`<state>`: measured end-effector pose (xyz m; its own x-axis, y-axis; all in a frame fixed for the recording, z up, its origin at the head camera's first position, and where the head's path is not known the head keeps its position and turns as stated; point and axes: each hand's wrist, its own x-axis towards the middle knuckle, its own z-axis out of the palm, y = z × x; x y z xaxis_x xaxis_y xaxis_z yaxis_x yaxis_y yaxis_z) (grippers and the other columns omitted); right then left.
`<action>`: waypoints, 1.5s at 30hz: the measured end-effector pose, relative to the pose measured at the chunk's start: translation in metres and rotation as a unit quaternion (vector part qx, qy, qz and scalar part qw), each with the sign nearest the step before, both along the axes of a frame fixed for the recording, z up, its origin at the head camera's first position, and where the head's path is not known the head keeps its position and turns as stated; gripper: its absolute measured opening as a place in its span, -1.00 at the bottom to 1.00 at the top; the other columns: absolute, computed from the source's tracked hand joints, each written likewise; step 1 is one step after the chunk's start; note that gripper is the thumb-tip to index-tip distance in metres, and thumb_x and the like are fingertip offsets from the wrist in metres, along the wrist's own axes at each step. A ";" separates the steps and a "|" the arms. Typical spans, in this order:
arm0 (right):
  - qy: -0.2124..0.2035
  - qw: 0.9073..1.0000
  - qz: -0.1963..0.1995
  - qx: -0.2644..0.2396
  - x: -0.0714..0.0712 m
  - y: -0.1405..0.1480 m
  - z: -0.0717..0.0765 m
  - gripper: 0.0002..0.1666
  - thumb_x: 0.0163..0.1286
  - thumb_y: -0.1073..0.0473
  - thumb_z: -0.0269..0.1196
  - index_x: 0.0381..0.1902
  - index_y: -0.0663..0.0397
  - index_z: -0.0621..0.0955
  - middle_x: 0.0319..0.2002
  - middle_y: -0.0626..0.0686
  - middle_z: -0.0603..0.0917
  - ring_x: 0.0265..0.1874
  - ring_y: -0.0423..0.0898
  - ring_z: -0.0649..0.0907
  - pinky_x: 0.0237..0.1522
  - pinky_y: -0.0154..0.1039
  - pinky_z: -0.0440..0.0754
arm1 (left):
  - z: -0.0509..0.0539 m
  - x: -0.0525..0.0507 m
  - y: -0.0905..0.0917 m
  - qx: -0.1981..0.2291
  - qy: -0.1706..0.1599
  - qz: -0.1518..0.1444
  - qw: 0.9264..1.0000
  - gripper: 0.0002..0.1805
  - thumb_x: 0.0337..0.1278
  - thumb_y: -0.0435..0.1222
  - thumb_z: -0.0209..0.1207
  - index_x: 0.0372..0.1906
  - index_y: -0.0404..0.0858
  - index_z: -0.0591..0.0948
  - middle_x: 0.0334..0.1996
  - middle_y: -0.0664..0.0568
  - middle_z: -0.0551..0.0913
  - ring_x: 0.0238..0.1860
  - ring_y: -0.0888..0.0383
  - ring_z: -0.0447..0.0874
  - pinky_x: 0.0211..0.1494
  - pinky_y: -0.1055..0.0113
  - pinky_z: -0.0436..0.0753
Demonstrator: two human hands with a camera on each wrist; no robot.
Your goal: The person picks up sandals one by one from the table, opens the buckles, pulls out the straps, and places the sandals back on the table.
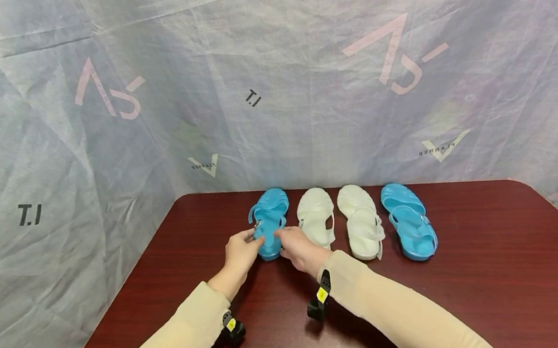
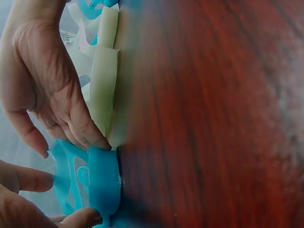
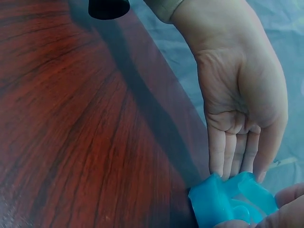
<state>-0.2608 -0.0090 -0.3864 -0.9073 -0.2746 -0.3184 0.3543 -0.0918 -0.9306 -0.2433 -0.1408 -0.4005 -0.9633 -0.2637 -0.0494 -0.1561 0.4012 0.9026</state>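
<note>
A blue sandal (image 1: 270, 231) sits just left of a white sandal (image 1: 314, 204), on the far part of the red-brown table (image 1: 491, 232). The left hand (image 1: 240, 252) pinches its left side and the right hand (image 1: 300, 246) pinches its right side, with thumbs and fingers. I cannot tell how hard they squeeze. The strap (image 2: 61, 178) looks soft, so it could bend or slip if the hands pull there. The right hand is very near the white sandal, so a swing right could bump it crooked.
</note>
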 end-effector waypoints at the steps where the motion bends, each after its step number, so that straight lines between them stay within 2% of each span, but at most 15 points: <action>1: 0.000 1.000 0.000 0.000 -0.001 0.000 0.000 -0.33 0.52 0.26 -0.09 0.44 0.50 0.02 0.49 0.37 0.00 0.48 0.22 0.07 0.43 0.09 0.21 | 0.000 0.000 0.000 0.001 0.000 -0.001 1.000 -0.47 0.24 -0.25 0.22 0.25 -0.43 0.48 0.20 -0.29 0.54 0.24 -0.14 0.50 0.22 0.06 0.57; 18: 0.014 1.000 -0.007 0.003 -0.005 -0.002 -0.007 -0.33 0.50 0.27 -0.09 0.46 0.46 0.03 0.49 0.35 0.03 0.48 0.20 0.09 0.43 0.10 0.21 | 0.000 -0.005 0.003 -0.002 0.010 0.000 1.000 -0.47 0.24 -0.29 0.20 0.25 -0.47 0.46 0.19 -0.34 0.53 0.24 -0.16 0.51 0.21 0.05 0.57; 24: 0.005 1.000 -0.009 -0.007 -0.006 -0.004 -0.010 -0.32 0.51 0.26 -0.07 0.47 0.43 0.03 0.50 0.34 0.02 0.48 0.19 0.10 0.42 0.11 0.22 | 0.002 -0.004 0.000 -0.010 -0.005 0.008 1.000 -0.46 0.23 -0.25 0.22 0.26 -0.42 0.47 0.19 -0.33 0.54 0.23 -0.16 0.51 0.21 0.06 0.57; 27: 0.003 1.000 -0.009 -0.004 -0.005 -0.003 -0.010 -0.32 0.50 0.26 -0.06 0.47 0.42 0.04 0.49 0.34 0.03 0.48 0.19 0.11 0.42 0.09 0.24 | 0.004 -0.003 -0.002 0.000 -0.019 0.003 1.000 -0.46 0.26 -0.24 0.19 0.28 -0.41 0.45 0.21 -0.32 0.51 0.24 -0.16 0.49 0.22 0.06 0.56; 32: -0.001 1.000 -0.012 -0.005 -0.003 -0.001 -0.009 -0.31 0.50 0.27 -0.06 0.48 0.39 0.03 0.51 0.31 0.00 0.49 0.18 0.08 0.42 0.10 0.24 | 0.007 -0.002 -0.003 0.070 -0.049 -0.024 0.996 -0.41 0.32 -0.27 0.12 0.36 -0.43 0.32 0.30 -0.36 0.39 0.26 -0.18 0.46 0.26 0.04 0.53; 34: 0.000 1.000 -0.014 -0.004 -0.002 -0.001 -0.008 -0.29 0.50 0.26 -0.06 0.49 0.37 0.00 0.53 0.28 -0.05 0.50 0.17 0.06 0.42 0.08 0.24 | 0.007 -0.001 -0.003 0.082 -0.053 -0.030 0.995 -0.38 0.33 -0.28 0.11 0.39 -0.45 0.26 0.33 -0.37 0.35 0.29 -0.19 0.42 0.29 0.02 0.50; 36: 0.002 1.000 -0.017 0.007 -0.001 -0.001 -0.007 -0.27 0.49 0.24 -0.06 0.51 0.33 -0.03 0.54 0.25 -0.08 0.48 0.15 0.10 0.42 0.05 0.26 | 0.007 0.001 -0.002 0.074 -0.052 -0.035 0.995 -0.34 0.34 -0.27 0.10 0.41 -0.47 0.20 0.36 -0.37 0.30 0.35 -0.19 0.35 0.34 0.02 0.45; 37: 0.007 1.000 -0.022 0.018 0.000 -0.002 -0.007 -0.26 0.49 0.23 -0.06 0.51 0.31 -0.03 0.54 0.24 -0.08 0.43 0.13 0.22 0.40 0.01 0.30 | 0.006 0.002 -0.002 0.068 -0.051 -0.038 0.996 -0.32 0.34 -0.26 0.10 0.42 -0.47 0.17 0.38 -0.37 0.27 0.38 -0.19 0.30 0.36 0.02 0.42; 40: 0.034 0.997 -0.027 0.059 0.002 -0.002 -0.007 -0.25 0.49 0.21 -0.04 0.52 0.27 -0.02 0.54 0.23 -0.04 0.43 0.11 0.22 0.42 -0.01 0.26 | 0.007 0.003 -0.001 0.063 -0.043 -0.041 0.996 -0.28 0.34 -0.25 0.10 0.45 -0.46 0.10 0.44 -0.34 0.17 0.45 -0.20 0.16 0.42 -0.01 0.34; 42: 0.057 0.995 -0.029 0.081 0.003 -0.002 -0.006 -0.25 0.49 0.21 -0.02 0.51 0.29 -0.01 0.53 0.24 -0.01 0.44 0.12 0.19 0.45 0.00 0.19 | 0.008 0.004 -0.001 0.065 -0.039 -0.039 0.996 -0.26 0.33 -0.24 0.11 0.47 -0.43 0.08 0.46 -0.31 0.13 0.48 -0.18 0.11 0.44 -0.02 0.31; 44: 0.079 0.992 -0.024 0.093 0.003 -0.001 -0.004 -0.26 0.50 0.21 -0.01 0.51 0.30 0.00 0.53 0.24 0.00 0.51 0.14 0.01 0.49 0.03 0.08 | 0.012 0.004 -0.001 0.062 -0.031 -0.039 0.997 -0.24 0.32 -0.23 0.11 0.48 -0.40 0.07 0.48 -0.29 0.11 0.48 -0.18 0.08 0.44 -0.03 0.29; 45: 0.086 0.991 -0.023 0.098 0.003 -0.001 -0.003 -0.25 0.50 0.22 0.00 0.51 0.30 0.00 0.52 0.24 0.02 0.51 0.14 0.01 0.50 0.04 0.07 | 0.014 0.003 0.000 0.059 -0.026 -0.040 0.997 -0.23 0.32 -0.23 0.12 0.48 -0.40 0.06 0.48 -0.28 0.11 0.49 -0.18 0.08 0.45 -0.03 0.29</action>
